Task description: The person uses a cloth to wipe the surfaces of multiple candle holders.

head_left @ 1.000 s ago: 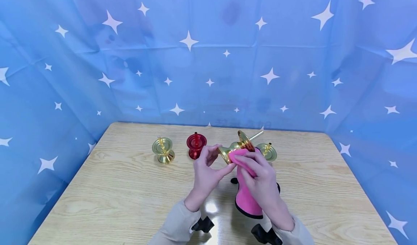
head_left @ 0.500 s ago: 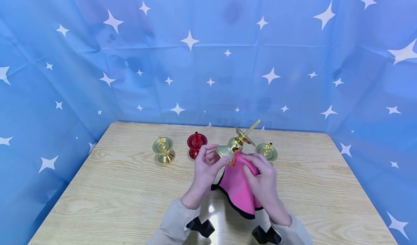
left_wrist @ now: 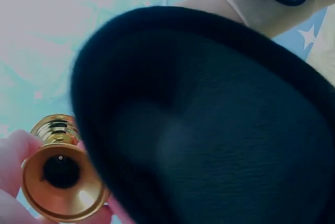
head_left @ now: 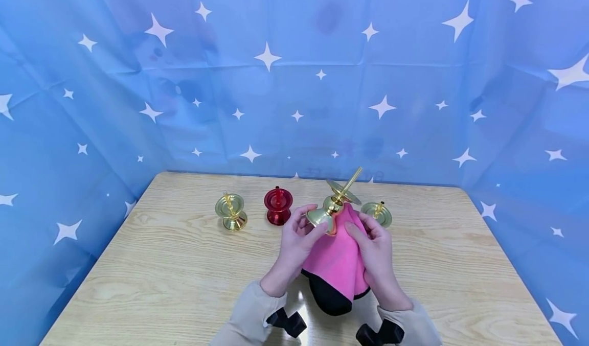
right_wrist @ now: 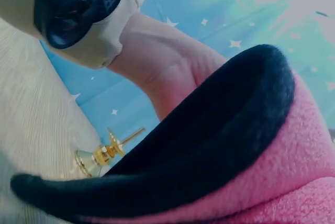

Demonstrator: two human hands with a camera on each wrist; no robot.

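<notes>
A shiny gold candle holder (head_left: 329, 207) with a wide dish and a thin upright stem is held tilted above the table, leaning to the right. My left hand (head_left: 294, 241) grips its flared base between thumb and fingers; the hollow underside (left_wrist: 36, 182) faces the left wrist view. In my right hand (head_left: 378, 254), a pink cloth (head_left: 335, 259) with black edging is pinched and touches the holder's right side. The cloth hangs down between both hands, its dark lower part showing. Its dark face (left_wrist: 220, 109) fills much of the left wrist view.
Behind the hands stand a second gold holder (head_left: 234, 222) at left, a red holder (head_left: 278, 216) in the middle, and another gold holder (head_left: 377, 214) at right, its base hidden by my right hand. A starry blue curtain (head_left: 294, 93) rises behind the wooden table (head_left: 161, 264).
The gold holder has turned so its stem points more upward. The cloth has shifted down and left, showing its dark part. My right thumb and fingers have changed their hold on it.
</notes>
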